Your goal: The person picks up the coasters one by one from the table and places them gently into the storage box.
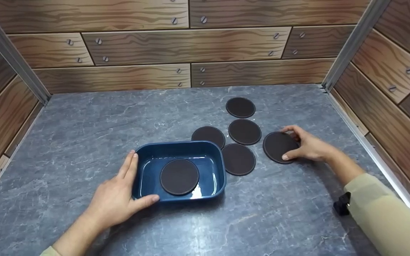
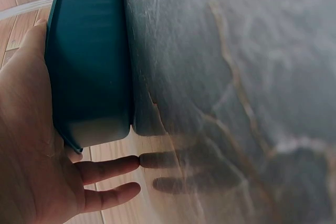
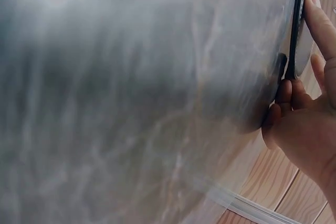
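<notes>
A dark blue rectangular dish [image 1: 180,144] stands on the table, with a round dark brown coaster [image 1: 179,177] lying flat inside. My left hand [image 1: 114,199] rests against its left end, straight fingers along the side and thumb on the near rim. In the left wrist view, two fingers [image 2: 107,170] stretch out below the dish wall [image 2: 94,61]. To the right, my right hand [image 1: 308,145] pinches another round coaster [image 1: 279,147] by its right edge, thumb on top. The right wrist view shows this coaster [image 3: 298,35] edge-on, with fingertips beneath its rim.
Several matching coasters lie between the dish and my right hand: one at the back [image 1: 240,107], one below it [image 1: 245,131], and two close by the dish's right end [image 1: 240,159]. Wood-patterned panels [image 1: 187,44] wall in the grey marbled table [image 1: 94,124].
</notes>
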A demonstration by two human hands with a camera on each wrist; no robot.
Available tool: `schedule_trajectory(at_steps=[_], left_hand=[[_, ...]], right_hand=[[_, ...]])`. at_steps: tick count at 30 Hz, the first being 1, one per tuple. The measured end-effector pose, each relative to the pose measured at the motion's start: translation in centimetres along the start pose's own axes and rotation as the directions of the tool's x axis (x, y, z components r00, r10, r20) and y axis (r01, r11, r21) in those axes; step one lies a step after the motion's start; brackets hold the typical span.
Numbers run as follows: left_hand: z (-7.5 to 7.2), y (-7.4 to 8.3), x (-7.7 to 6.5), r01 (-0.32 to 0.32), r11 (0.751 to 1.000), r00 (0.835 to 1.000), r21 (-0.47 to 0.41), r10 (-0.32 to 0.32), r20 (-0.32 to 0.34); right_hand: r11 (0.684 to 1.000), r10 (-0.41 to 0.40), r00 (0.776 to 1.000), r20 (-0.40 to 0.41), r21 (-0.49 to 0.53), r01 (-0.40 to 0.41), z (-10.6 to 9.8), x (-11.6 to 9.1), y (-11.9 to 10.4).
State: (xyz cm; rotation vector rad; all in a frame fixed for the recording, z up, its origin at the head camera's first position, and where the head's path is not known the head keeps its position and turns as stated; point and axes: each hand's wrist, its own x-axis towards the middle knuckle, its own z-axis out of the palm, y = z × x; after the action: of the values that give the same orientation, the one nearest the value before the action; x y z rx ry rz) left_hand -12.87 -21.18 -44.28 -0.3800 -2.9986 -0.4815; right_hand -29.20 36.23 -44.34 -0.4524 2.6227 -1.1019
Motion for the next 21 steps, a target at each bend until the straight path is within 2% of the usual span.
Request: schedule_trajectory(at_steps=[11,21], left_hand=[[0.0,0.0,0.0,0.002,1.000,1.000,-0.002,-0.002,0.008],[0.0,0.0,0.0,0.006,1.000,1.000,0.003,-0.006,0.011]], right_hand=[[0.998,0.010,0.998,-0.063,-0.062,-0.014,-0.7,-0.3,-0.8],[0.996,0.018,0.993,-0.117,-0.086,-0.028,-2.2,-0.8,-3.2]])
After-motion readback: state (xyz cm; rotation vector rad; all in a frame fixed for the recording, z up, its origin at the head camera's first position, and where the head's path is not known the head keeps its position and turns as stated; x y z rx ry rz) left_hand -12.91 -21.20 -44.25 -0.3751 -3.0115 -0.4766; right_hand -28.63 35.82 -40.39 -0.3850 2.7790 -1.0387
